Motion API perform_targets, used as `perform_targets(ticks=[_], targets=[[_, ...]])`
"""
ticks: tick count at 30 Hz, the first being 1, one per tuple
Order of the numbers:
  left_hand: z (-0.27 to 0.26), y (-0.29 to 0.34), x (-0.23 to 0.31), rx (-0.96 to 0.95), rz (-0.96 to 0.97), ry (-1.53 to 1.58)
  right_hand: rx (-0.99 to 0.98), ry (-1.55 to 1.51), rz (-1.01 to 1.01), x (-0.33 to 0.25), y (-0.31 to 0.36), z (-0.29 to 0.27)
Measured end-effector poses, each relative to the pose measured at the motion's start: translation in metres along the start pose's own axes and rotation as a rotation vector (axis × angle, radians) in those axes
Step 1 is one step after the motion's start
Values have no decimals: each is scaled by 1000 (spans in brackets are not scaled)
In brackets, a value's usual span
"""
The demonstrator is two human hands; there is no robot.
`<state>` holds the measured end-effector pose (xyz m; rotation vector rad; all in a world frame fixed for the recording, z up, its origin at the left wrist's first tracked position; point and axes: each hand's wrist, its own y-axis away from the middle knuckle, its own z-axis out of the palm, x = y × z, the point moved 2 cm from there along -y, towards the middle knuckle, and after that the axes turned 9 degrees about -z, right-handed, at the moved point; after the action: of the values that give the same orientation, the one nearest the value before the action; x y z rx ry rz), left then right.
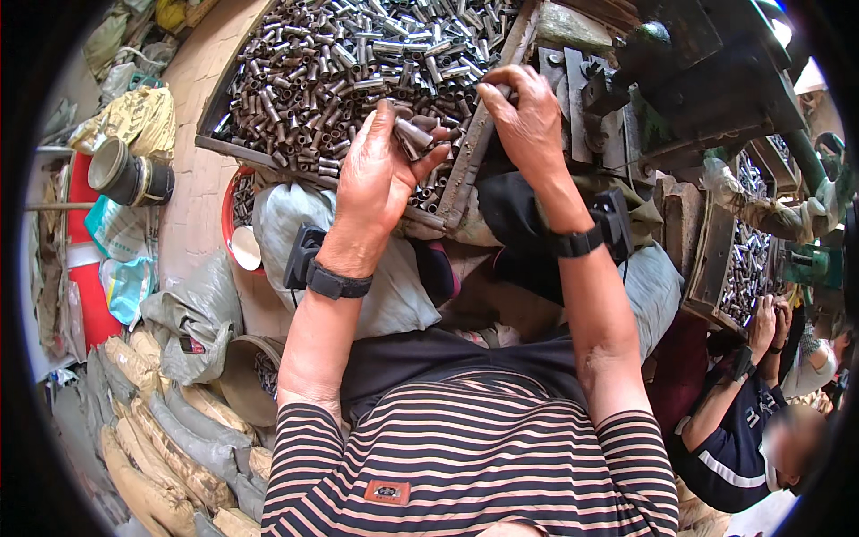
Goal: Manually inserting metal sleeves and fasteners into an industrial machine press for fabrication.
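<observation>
My left hand (378, 174) is raised over the front of a wooden tray (259, 159), palm turned up and fingers curled. In it lie short metal tubes (412, 139), held between thumb and fingers. The tray is heaped with many loose metal tubes (313, 85), some shiny, others dark brown. My right hand (530, 116) hovers by the tray's right rim (483, 143), with fingers bent and closed toward the thumb. Whatever it may hold is hidden from view.
Dark metal machinery (680, 80) stands at the right, beside the tray. A red basin (238, 201) and a tipped bucket (246, 380) sit at the left, near stacked sacks (152, 447). Another person's hands (769, 322) work at a second tray (711, 259) on the right.
</observation>
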<state>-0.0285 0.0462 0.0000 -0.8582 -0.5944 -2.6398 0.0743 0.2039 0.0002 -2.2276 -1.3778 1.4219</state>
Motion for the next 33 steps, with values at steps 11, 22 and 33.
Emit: perform_targets(ticks=[11,22,33], targets=[[-15,-10,16,165,-25,-697,-4,452,-283,25,-23,35],[12,-34,-13,226,517,-1855,-54,-161,35,10,3,-3],[10,-33,-4,69,441,-1625,-65,-797,415,-12,59,-35]])
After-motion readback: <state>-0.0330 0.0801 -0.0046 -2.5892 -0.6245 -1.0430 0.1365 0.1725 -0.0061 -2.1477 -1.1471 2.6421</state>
